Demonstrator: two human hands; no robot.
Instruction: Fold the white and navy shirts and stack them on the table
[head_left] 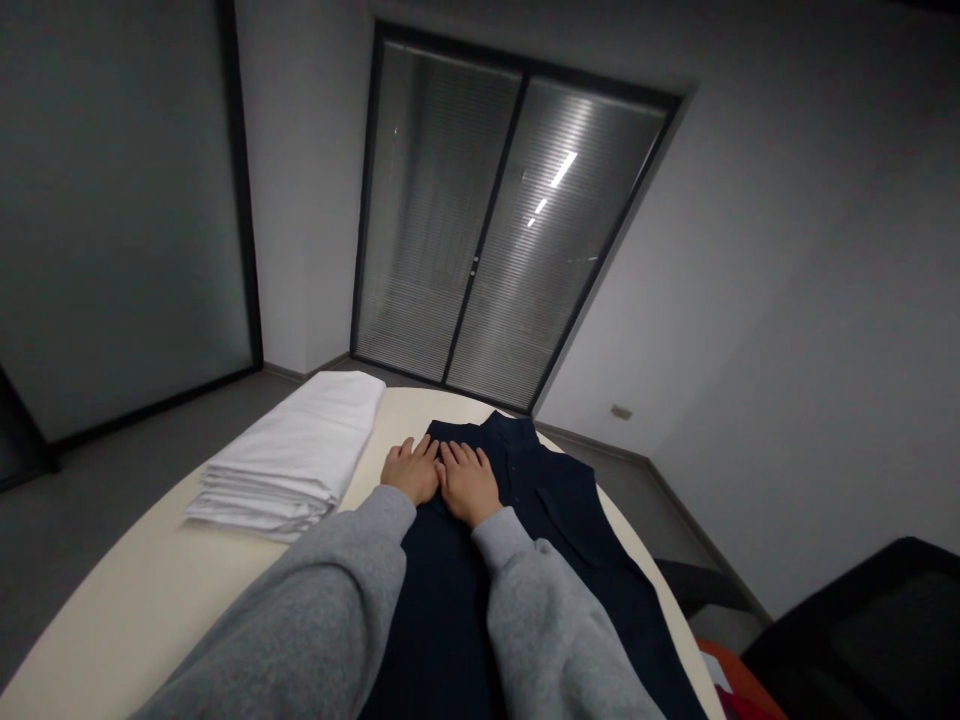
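A dark navy shirt (562, 500) lies spread on the round table, its collar toward the far edge and a few small buttons showing below it. My left hand (412, 470) rests palm down at the shirt's left shoulder, fingers stretched forward. Close beside it, my right hand (469, 482) lies flat on the upper chest, fingers extended. The two hands touch or nearly touch at the thumbs. Neither hand grips the fabric visibly. My grey sleeves cover much of the shirt's lower part.
On the left of the cream table (142, 570) sits a stack of folded white cloth (300, 450). A black chair (870, 630) stands at the lower right, near an orange and red item (739, 685). Beyond the table are walls and a window with blinds (495, 220).
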